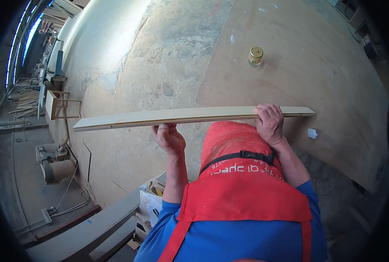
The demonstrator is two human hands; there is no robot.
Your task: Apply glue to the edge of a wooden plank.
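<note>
A long, narrow pale wooden board (pixel 203 114) spans the view crosswise in front of my body, its left end slightly lower in the picture than its right. My left hand (pixel 169 139) grips its near edge left of the middle, with fingers curled beneath and partly hidden. Toward the right end, my right hand (pixel 270 124) is wrapped over the board, its fingers reaching onto the top face. The near edge shows a darker layered line along its length. Below the board is the red apron (pixel 242 174) I wear, held by a black buckled strap.
Ahead on a large brown sheet (pixel 308 65) stands a glass jar (pixel 255 56) with a gold lid. A small white scrap (pixel 312 133) lies to the right. At left are a cylindrical motor (pixel 57 170), a wooden frame (pixel 60 105) and stacked strips (pixel 28 102). A long bench (pixel 89 231) runs lower left.
</note>
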